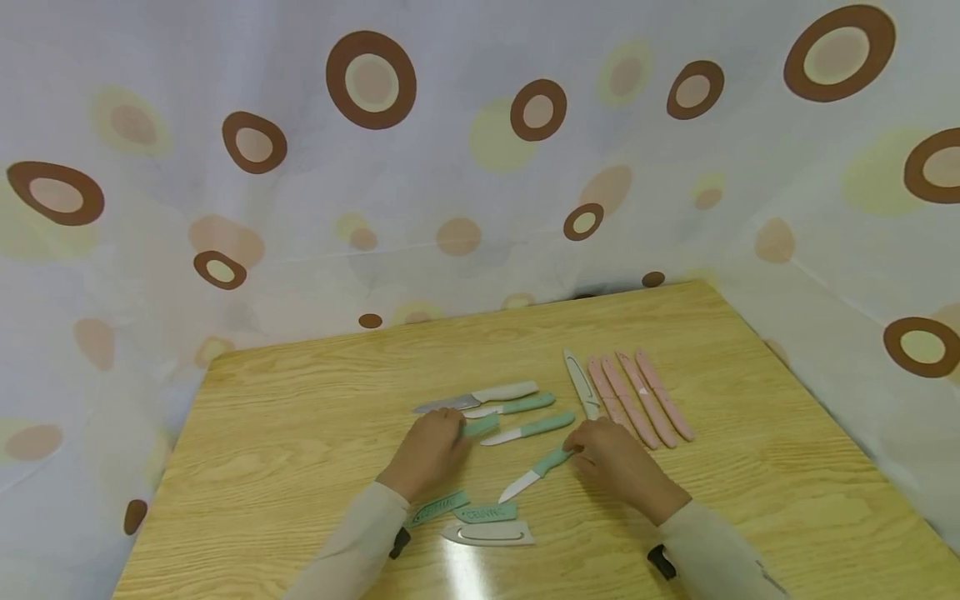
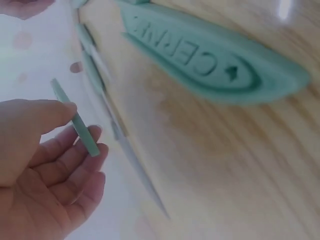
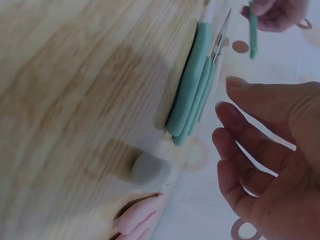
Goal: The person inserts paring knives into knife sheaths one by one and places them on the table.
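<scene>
My left hand (image 1: 431, 454) pinches a green knife sheath (image 2: 75, 117) between thumb and fingers, held above the table. My right hand (image 1: 618, 462) hovers by the handle of the nearest green-handled knife (image 1: 553, 462); in the right wrist view its fingers are loosely bent with nothing between them. Two more green-handled knives, a middle one (image 1: 536, 425) and a farther one (image 1: 525, 404), lie with their white blades bare and pointing left. Beyond them is a white-handled knife (image 1: 506, 392) with a grey blade. Two green sheaths (image 1: 487, 512) lie near my left forearm.
A white sheath (image 1: 487, 533) lies at the front. To the right, a white sheathed knife (image 1: 581, 383) lies beside a row of several pink knives (image 1: 648, 400). A patterned cloth (image 1: 450, 192) hangs behind the wooden table (image 1: 300, 433).
</scene>
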Demonstrator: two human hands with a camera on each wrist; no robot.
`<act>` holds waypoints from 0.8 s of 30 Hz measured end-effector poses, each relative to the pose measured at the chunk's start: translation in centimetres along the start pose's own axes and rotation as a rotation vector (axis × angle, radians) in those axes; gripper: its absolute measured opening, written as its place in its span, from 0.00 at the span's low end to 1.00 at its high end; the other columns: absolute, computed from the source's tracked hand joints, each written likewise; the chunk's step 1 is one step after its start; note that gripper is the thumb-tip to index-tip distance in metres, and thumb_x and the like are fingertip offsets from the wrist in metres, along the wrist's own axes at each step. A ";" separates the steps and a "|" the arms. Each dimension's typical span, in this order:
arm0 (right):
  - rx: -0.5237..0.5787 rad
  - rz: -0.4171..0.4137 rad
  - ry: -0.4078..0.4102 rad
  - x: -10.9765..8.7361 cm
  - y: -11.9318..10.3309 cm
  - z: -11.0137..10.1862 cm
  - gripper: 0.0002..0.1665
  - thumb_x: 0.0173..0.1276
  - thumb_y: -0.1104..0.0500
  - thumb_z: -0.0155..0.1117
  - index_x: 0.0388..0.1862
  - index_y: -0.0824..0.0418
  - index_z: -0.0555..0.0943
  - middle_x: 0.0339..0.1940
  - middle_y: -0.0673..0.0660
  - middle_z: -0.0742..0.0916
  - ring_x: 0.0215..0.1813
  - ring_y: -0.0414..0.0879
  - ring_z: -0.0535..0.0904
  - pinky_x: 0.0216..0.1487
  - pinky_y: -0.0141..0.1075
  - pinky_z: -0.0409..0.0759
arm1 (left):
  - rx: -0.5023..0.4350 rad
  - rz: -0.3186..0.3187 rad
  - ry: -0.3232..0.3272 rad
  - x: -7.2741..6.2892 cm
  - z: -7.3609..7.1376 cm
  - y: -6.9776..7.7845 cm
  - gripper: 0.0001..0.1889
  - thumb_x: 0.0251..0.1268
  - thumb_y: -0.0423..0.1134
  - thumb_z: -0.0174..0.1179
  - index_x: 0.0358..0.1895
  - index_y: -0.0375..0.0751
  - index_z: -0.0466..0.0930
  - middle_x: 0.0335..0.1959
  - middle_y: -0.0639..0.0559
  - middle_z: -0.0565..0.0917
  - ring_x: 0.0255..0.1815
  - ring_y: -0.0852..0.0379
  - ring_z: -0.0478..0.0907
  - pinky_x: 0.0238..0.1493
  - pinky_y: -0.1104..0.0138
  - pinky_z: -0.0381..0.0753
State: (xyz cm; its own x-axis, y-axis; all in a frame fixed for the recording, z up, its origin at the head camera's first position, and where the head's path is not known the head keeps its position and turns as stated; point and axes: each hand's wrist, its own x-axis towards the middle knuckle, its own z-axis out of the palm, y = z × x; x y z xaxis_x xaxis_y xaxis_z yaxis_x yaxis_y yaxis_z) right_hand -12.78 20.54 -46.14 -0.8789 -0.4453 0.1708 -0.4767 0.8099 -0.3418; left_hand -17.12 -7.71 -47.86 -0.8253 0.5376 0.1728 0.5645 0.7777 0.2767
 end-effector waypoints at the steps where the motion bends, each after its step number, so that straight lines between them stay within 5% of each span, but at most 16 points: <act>1: -0.007 -0.034 -0.012 0.2 -0.1 0.2 0.10 0.53 0.68 0.73 0.36 0.63 0.85 0.35 0.53 0.86 0.37 0.46 0.79 0.39 0.37 0.80 | 0.002 0.019 0.011 -0.2 -0.3 0.0 0.11 0.64 0.36 0.62 0.43 0.31 0.79 0.37 0.44 0.82 0.39 0.50 0.80 0.42 0.63 0.82; 8: -0.063 -0.162 -0.110 1.7 -1.0 1.7 0.17 0.51 0.64 0.76 0.41 0.61 0.84 0.40 0.53 0.85 0.41 0.47 0.76 0.44 0.39 0.79 | 0.036 0.136 0.141 -1.1 -2.2 0.0 0.11 0.60 0.36 0.67 0.43 0.36 0.79 0.36 0.50 0.81 0.37 0.56 0.77 0.42 0.64 0.79; 14: -0.095 -0.221 -0.110 2.3 -1.3 2.0 0.13 0.52 0.62 0.76 0.38 0.60 0.85 0.38 0.52 0.86 0.39 0.46 0.76 0.41 0.37 0.79 | 0.035 0.146 0.189 -1.8 -3.1 0.1 0.12 0.59 0.37 0.67 0.43 0.36 0.79 0.38 0.50 0.82 0.40 0.54 0.78 0.45 0.61 0.79; 21: -0.092 -0.179 0.008 3.9 -0.5 2.3 0.10 0.57 0.65 0.72 0.39 0.64 0.85 0.38 0.54 0.85 0.39 0.47 0.77 0.43 0.36 0.79 | 0.043 0.136 0.193 -2.2 -3.0 -0.2 0.12 0.59 0.37 0.68 0.43 0.38 0.80 0.38 0.51 0.82 0.42 0.54 0.78 0.45 0.62 0.79; 24: -0.100 -0.140 -0.003 4.7 -0.1 2.8 0.13 0.56 0.63 0.73 0.40 0.64 0.83 0.38 0.54 0.83 0.39 0.47 0.76 0.42 0.36 0.79 | 0.036 0.131 0.187 -2.3 -2.7 -0.2 0.11 0.58 0.37 0.68 0.42 0.38 0.80 0.38 0.51 0.82 0.41 0.54 0.78 0.45 0.62 0.79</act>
State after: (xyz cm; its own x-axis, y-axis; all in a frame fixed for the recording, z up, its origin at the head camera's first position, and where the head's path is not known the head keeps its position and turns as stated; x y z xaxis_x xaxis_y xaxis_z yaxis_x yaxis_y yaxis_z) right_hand -16.79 17.29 -47.89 -0.8039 -0.5574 0.2076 -0.5936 0.7737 -0.2212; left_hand -15.35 -9.95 -45.76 -0.7314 0.5675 0.3782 0.6643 0.7182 0.2070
